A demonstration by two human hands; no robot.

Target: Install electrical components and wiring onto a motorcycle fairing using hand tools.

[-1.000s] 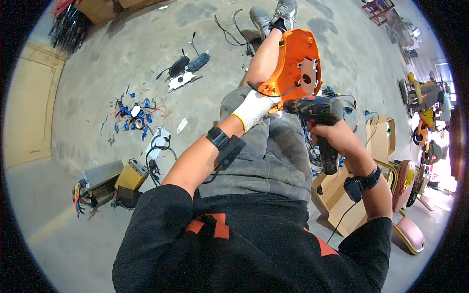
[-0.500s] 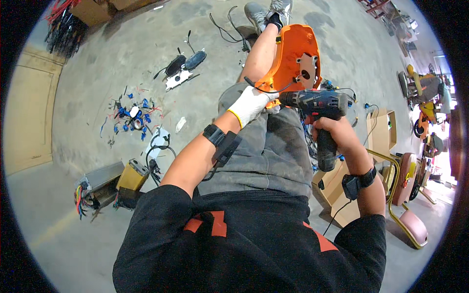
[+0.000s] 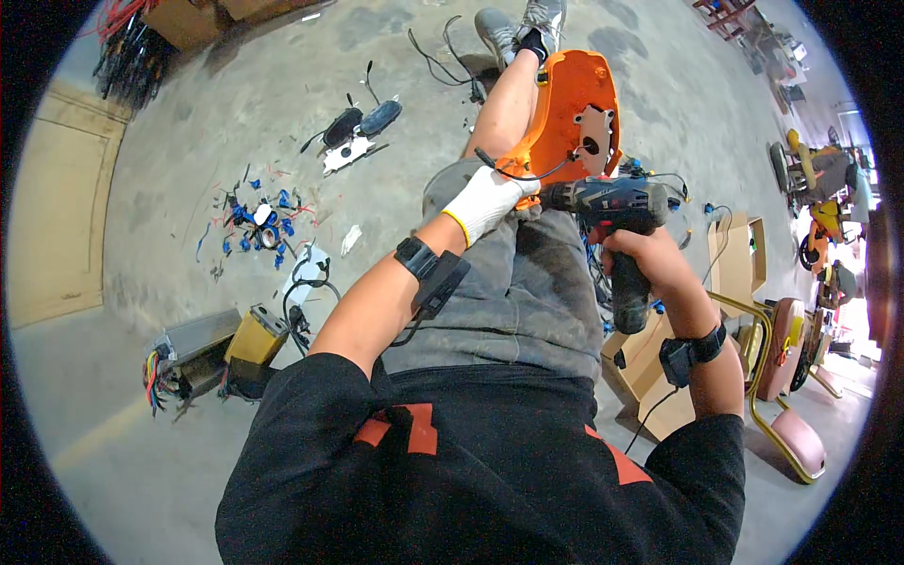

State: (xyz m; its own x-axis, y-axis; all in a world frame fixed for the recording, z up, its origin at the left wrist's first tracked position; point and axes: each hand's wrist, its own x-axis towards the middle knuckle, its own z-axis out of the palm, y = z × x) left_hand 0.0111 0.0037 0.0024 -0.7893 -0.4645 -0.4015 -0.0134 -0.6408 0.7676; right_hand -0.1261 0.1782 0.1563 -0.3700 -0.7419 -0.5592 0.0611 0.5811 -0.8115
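Held a curved, hollow orange cover [image 3: 563,104] by the bare leg [image 3: 497,122], fitted with pale plate [image 3: 593,122] and black cable [image 3: 492,162], pinched its near end in gloved left hand [image 3: 485,202], wrapped right hand [image 3: 633,250] fingers round drill [image 3: 617,201]

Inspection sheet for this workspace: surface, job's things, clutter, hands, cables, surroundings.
Surface: stained grey concrete floor
Job's things: curved orange plastic shell; dark blue-and-black cordless drill, tip at shell's near end, contact unclear
Clutter: pile of small blue pieces; open brown cardboard box
Hands: white-gloved left hand holds shell; bare right hand grips drill
Cables: thin black cable across shell
Surroundings: pale yellow panelled door; gold-framed pink chair
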